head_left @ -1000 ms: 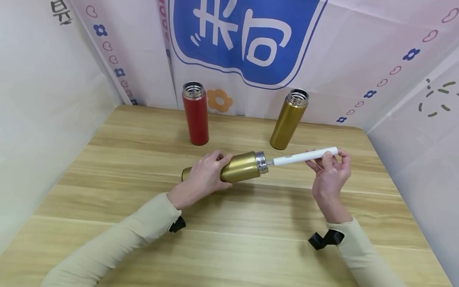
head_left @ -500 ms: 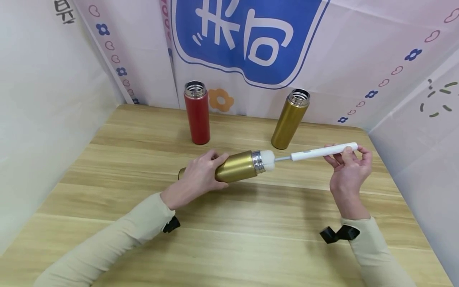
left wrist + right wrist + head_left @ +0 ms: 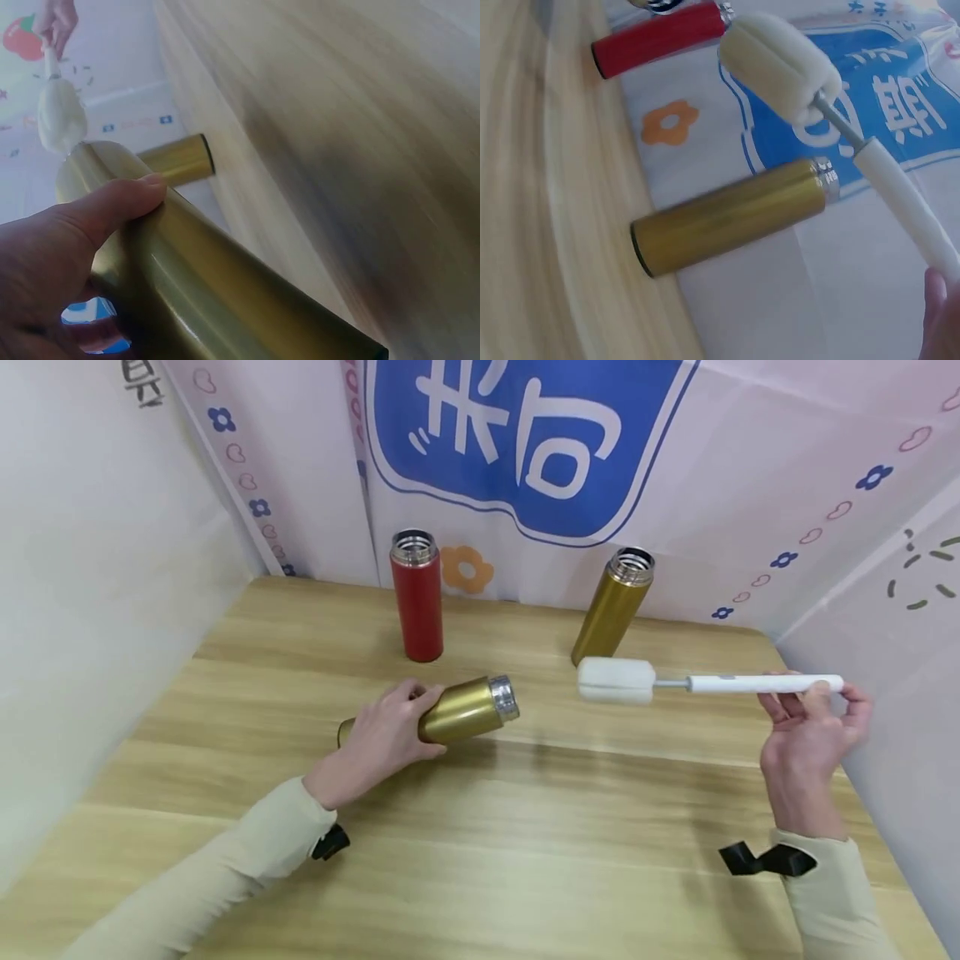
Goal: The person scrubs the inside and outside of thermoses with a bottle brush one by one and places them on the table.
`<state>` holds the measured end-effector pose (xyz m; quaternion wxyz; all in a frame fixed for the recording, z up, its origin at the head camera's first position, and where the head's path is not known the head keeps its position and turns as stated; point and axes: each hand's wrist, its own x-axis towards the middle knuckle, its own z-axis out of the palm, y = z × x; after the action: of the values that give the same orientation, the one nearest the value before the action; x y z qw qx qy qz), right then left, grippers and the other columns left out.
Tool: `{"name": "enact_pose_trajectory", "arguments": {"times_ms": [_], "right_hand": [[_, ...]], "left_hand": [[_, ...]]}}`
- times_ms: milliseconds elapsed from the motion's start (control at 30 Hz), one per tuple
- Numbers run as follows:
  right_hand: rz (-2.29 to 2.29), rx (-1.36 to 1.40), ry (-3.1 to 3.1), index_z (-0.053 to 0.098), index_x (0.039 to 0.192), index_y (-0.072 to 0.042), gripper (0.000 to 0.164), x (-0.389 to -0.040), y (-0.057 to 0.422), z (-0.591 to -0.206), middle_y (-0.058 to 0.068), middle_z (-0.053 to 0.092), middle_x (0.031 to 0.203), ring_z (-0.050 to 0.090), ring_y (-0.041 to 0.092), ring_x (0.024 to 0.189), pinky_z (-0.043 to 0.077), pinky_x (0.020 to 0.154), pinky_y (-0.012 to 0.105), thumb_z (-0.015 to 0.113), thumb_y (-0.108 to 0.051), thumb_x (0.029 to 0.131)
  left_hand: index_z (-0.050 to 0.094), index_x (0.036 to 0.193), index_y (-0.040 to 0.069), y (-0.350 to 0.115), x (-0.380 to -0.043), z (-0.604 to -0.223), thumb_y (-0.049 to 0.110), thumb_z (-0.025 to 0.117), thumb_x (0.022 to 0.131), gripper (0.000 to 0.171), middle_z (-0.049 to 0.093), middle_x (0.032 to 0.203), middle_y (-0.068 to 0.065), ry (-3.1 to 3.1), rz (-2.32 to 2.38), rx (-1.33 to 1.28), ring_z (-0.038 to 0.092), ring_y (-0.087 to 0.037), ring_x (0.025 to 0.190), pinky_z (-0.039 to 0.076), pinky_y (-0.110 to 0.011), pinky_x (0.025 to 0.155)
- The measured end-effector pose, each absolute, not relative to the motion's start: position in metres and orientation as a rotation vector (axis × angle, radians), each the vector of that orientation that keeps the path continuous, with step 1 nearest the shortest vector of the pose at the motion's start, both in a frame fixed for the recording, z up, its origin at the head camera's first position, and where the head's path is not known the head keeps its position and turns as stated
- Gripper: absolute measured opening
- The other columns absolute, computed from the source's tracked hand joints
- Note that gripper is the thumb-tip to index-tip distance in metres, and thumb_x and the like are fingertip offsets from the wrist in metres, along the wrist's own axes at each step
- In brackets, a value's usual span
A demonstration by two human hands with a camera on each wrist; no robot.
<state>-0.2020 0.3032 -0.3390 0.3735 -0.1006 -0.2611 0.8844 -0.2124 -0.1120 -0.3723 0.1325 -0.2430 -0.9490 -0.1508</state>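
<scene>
My left hand (image 3: 386,735) grips a gold thermos bottle (image 3: 463,710) round its body, tilted on its side with the silver threaded mouth toward the right. In the left wrist view the thumb lies along the top of that bottle (image 3: 202,262). My right hand (image 3: 810,735) pinches the far end of a white-handled sponge bottle brush (image 3: 757,684) between thumb and fingers. The brush is level, its white sponge head (image 3: 617,680) pointing left, apart from the bottle's mouth. The right wrist view shows the sponge head (image 3: 780,67) on its thin grey rod, with only a little of the hand.
A red thermos bottle (image 3: 418,602) without a lid stands upright at the back of the wooden table (image 3: 525,843). Back right stands another lidless gold thermos bottle (image 3: 611,610), its base partly behind the sponge. A printed cloth (image 3: 300,485) hangs behind the table.
My right hand has drawn the brush out of the gold bottle to the right, and the sponge head now shows whole. My left hand has shifted left with the bottle.
</scene>
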Motion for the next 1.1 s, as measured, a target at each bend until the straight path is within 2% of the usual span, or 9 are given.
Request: {"name": "enact_pose_trajectory", "arguments": {"times_ms": [133, 367, 1100], "right_hand": [[2.355, -0.099, -0.741, 0.042, 0.093, -0.001, 0.014, -0.195, 0.291, -0.341, 0.028, 0.064, 0.073, 0.068, 0.039, 0.062, 0.057, 0.053, 0.042, 0.054, 0.005, 0.089], [2.378, 0.116, -0.856, 0.044, 0.095, 0.002, 0.016, -0.197, 0.258, -0.340, 0.027, 0.066, 0.072, 0.069, 0.036, 0.062, 0.057, 0.053, 0.039, 0.057, 0.005, 0.087], [2.200, -0.037, -0.817, 0.042, 0.091, -0.001, 0.017, -0.220, 0.253, -0.342, 0.021, 0.058, 0.075, 0.068, 0.036, 0.063, 0.057, 0.055, 0.037, 0.059, 0.000, 0.087]], "left_hand": [[0.060, 0.123, 0.009, -0.104, -0.210, -0.374, 0.031, 0.088, 0.058, 0.074, 0.061, 0.103, -0.016, -2.733, -0.427, -0.740, 0.061, -0.031, 0.086, 0.056, -0.043, 0.061], [0.059, 0.123, 0.011, -0.093, -0.206, -0.376, 0.030, 0.088, 0.059, 0.073, 0.059, 0.101, -0.012, -2.748, -0.418, -0.757, 0.061, -0.028, 0.088, 0.056, -0.042, 0.060], [0.061, 0.120, 0.012, -0.084, -0.205, -0.375, 0.029, 0.090, 0.056, 0.072, 0.060, 0.100, -0.010, -2.575, -0.348, -0.858, 0.062, -0.027, 0.085, 0.057, -0.038, 0.057]]}}
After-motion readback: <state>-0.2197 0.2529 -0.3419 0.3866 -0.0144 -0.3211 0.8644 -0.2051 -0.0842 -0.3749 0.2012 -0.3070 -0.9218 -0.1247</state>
